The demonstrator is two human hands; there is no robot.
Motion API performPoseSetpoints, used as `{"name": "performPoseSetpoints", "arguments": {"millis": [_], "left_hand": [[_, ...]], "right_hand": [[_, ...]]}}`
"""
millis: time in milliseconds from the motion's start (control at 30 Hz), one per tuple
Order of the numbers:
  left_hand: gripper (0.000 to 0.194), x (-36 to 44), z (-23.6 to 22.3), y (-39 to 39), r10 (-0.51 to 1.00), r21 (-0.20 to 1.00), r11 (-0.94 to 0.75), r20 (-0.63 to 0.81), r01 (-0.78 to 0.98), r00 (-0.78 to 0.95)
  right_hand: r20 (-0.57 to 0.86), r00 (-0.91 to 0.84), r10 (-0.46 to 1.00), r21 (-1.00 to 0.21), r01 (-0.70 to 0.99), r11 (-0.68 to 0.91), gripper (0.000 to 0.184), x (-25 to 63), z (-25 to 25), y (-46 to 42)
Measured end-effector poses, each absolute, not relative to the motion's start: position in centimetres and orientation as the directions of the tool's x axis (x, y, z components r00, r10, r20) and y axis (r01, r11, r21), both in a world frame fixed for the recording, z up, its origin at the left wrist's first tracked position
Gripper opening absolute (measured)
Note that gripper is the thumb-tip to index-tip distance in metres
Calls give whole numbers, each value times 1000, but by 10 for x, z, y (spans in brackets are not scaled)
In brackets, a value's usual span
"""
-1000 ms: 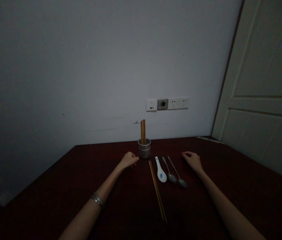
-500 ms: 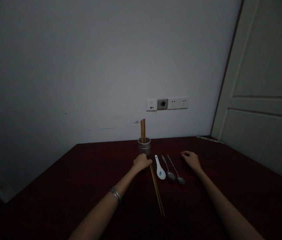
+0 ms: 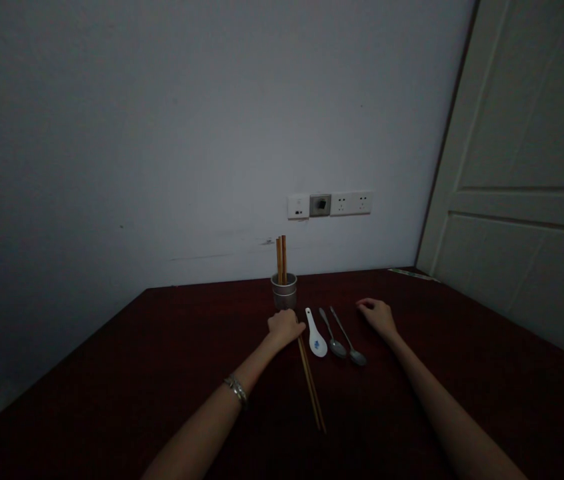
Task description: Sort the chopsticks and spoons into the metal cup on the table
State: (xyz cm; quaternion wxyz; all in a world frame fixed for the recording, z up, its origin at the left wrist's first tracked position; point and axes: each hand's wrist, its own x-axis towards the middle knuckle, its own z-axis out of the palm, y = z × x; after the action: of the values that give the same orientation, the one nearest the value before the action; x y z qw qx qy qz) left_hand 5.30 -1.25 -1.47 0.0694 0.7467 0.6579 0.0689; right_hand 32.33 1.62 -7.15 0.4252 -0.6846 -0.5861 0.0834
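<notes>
My left hand (image 3: 286, 328) is closed over the upper ends of a pair of wooden chopsticks (image 3: 311, 387) that lie on the dark red table, pointing towards me. The fingertips are hidden under the hand. Just beyond it stands a metal cup (image 3: 285, 293) with several upright chopsticks (image 3: 282, 259) in it. To the right of the pair lie a white soup spoon (image 3: 317, 339) with a blue mark and two metal spoons, one shorter (image 3: 336, 345) and one long-handled (image 3: 357, 357). My right hand (image 3: 378, 318) rests on the table right of the spoons, fingers loosely bent, nothing visible in it.
The table (image 3: 202, 347) meets a pale wall (image 3: 202, 133) at the back. Wall sockets (image 3: 351, 204) sit above the table edge. A panelled door (image 3: 522, 200) stands at the right, and a thin strip (image 3: 412, 274) lies near the back right corner.
The view has shifted slightly. My left hand has moved a little right and towards me over the chopsticks' upper ends. My right hand stays in about the same place, as do the spoons and cup.
</notes>
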Motion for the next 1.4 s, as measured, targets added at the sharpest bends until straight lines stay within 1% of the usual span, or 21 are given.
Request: {"name": "performPoseSetpoints", "arguments": {"millis": [200, 533, 767, 867, 967, 1133, 1267, 1333, 1400], "left_hand": [[36, 53, -15, -11, 991, 216, -132, 7, 967, 134], [34, 55, -26, -3, 993, 236, -115, 37, 965, 110], [34, 50, -23, -1, 994, 301, -106, 50, 948, 95], [33, 48, -16, 0, 990, 334, -127, 98, 934, 100], [30, 45, -1, 0, 977, 374, -183, 170, 909, 127], [22, 39, 37, -7, 943, 418, -260, 304, 870, 136], [22, 33, 68, -19, 889, 441, -331, 442, 834, 120], [23, 29, 81, -26, 866, 443, -358, 486, 822, 115], [24, 25, 90, -32, 851, 437, -362, 516, 823, 100]], "right_hand": [[386, 298, 873, -680, 732, 51, 25, 325, -74, 19], [385, 285, 878, -677, 734, 58, 27, 324, -73, 19], [375, 296, 879, -687, 725, 49, 27, 325, -73, 19], [387, 289, 876, -692, 719, 69, 27, 325, -74, 20], [388, 310, 868, -719, 691, 75, 26, 326, -76, 21], [361, 402, 841, -841, 531, 107, 29, 327, -68, 24], [365, 423, 829, -909, 356, 219, 28, 303, -24, 19], [329, 344, 879, -940, 208, 270, 25, 278, 8, 9], [251, 185, 950, -968, 62, 244, 21, 248, 38, -7]]}}
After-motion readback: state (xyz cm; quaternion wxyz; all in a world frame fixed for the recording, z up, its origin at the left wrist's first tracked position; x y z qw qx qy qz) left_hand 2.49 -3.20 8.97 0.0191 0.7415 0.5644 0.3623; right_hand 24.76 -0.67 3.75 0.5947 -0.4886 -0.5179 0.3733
